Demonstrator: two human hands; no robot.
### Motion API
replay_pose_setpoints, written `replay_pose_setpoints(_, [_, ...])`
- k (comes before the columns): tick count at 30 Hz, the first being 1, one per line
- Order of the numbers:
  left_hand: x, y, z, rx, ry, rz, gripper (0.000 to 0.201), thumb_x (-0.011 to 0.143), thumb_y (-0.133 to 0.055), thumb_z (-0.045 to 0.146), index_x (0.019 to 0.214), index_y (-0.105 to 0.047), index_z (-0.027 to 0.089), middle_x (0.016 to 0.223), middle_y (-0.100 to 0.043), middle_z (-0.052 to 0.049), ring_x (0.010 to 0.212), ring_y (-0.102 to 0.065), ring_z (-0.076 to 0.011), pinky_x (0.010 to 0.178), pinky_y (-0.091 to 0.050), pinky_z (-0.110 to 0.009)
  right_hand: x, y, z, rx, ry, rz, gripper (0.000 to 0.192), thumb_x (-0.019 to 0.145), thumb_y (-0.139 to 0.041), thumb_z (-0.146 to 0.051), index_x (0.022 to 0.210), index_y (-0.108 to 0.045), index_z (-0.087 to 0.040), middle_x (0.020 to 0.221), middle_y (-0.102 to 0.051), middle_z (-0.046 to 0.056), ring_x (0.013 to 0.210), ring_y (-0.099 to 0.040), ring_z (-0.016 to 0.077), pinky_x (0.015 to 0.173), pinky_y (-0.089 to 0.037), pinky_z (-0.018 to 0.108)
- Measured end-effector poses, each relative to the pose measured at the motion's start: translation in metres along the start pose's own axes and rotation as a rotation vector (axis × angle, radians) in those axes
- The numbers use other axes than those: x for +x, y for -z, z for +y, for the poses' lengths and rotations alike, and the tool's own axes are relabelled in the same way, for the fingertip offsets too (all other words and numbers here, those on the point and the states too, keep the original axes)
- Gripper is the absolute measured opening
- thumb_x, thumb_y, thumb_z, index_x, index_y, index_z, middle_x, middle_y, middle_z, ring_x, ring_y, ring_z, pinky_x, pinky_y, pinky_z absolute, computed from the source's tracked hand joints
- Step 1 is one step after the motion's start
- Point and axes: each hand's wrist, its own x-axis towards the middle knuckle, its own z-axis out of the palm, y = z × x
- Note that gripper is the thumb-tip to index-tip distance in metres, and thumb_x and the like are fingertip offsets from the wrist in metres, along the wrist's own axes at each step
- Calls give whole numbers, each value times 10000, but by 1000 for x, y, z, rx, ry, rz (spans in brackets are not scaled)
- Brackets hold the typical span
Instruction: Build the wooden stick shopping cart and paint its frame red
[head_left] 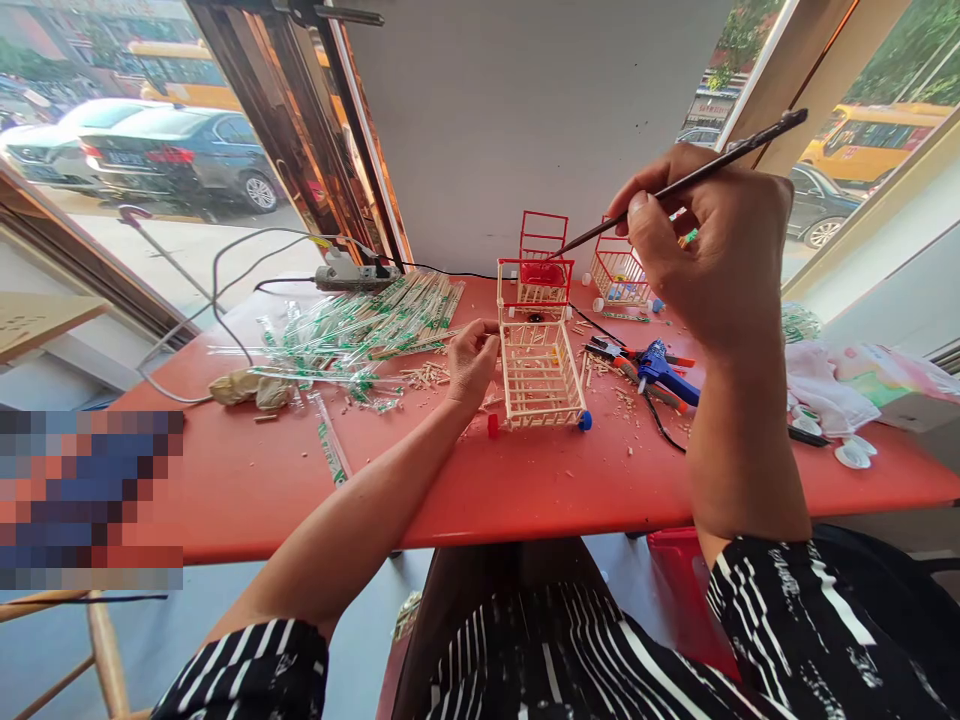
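Note:
A small toy shopping cart (540, 372) built of pale sticks stands on the red table (465, 490), its handle end painted red. My left hand (471, 362) grips the cart's left side and steadies it. My right hand (712, 250) holds a thin dark paintbrush (679, 183) raised above the table, with the brush tip at the cart's red handle frame (536, 272).
Two more stick carts (619, 270) stand behind. A blue glue gun (664, 370) and pliers lie right of the cart. A pile of chopstick wrappers (360, 325), wood scraps, a power strip (352, 277) with cables and white bags (832, 385) crowd the tabletop.

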Motion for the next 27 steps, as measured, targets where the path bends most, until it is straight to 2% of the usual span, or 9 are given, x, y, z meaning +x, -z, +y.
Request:
replay_pose_setpoints(4, [0,-1,0,-12,6,4,201,715,-545,166,742,-737,219,683,-663,14,644,-538,-148,625,-418,-245,-3,-4,-6,40,8,13,209,1046,-585,-244,941,-755,-303,902,-809,20,819,-780,213,819,-623,406])
replay_pose_setpoints(11, [2,-1,-3,-16,4,-12,186,715,-548,184,748,-728,216,691,-645,18,642,-531,-142,627,-409,-247,-3,-19,-7,15,-20,-7,223,1082,-554,-361,960,-741,-361,972,-823,17,816,-777,224,809,-651,417])
replay_pose_setpoints(17, [2,0,-3,-7,-20,-12,208,710,-544,178,754,-743,220,693,-657,7,654,-532,-154,637,-422,-255,-1,-12,-9,-9,-32,12,199,1054,-598,-372,916,-735,-329,985,-844,32,783,-769,218,874,-668,413])
replay_pose_setpoints(23, [2,-1,-6,1,-11,-6,208,712,-538,213,769,-738,221,697,-645,10,654,-532,-156,633,-414,-259,-2,-10,-15,-44,-18,-34,215,1037,-594,-452,889,-727,-370,945,-846,14,765,-750,231,775,-660,410])
replay_pose_setpoints(27, [1,-1,-4,-5,-9,0,214,713,-538,189,763,-743,220,695,-654,9,648,-532,-155,632,-417,-256,0,-10,-13,-68,-10,-41,209,1020,-576,-396,874,-722,-371,909,-842,5,714,-726,231,791,-648,432])
